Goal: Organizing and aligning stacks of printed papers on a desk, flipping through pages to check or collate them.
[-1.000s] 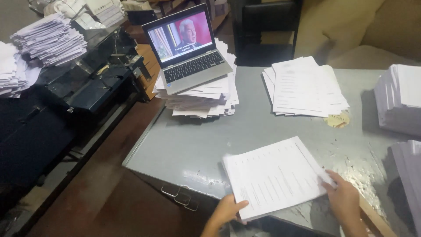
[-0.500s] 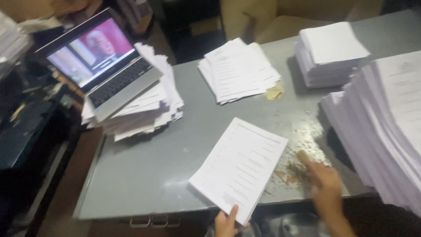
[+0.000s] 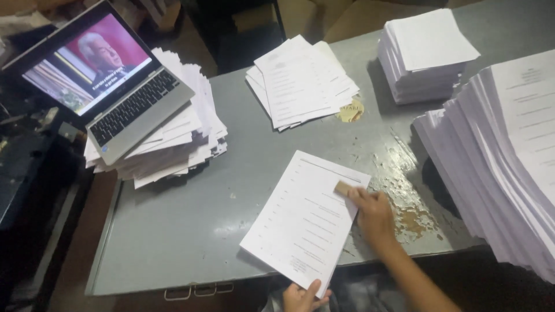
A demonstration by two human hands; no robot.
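Note:
A thin set of white printed sheets (image 3: 300, 222) lies tilted on the grey metal desk (image 3: 191, 231), its near corner hanging over the front edge. My left hand (image 3: 305, 297) pinches that near corner from below the desk edge. My right hand (image 3: 373, 214) rests on the right side of the sheets, its fingers closed on a small tan block (image 3: 343, 188) pressed to the paper.
An open laptop (image 3: 110, 86) with a video playing sits on a thick paper pile (image 3: 179, 144) at the left. A smaller paper set (image 3: 300, 81) lies at centre back, a neat stack (image 3: 425, 55) at back right, a tall fanned stack (image 3: 509, 150) at right.
The view has swung right and nearer to the desk. My right hand has moved from the desk surface beside the sheets onto their right side. My left hand keeps its hold on the near corner.

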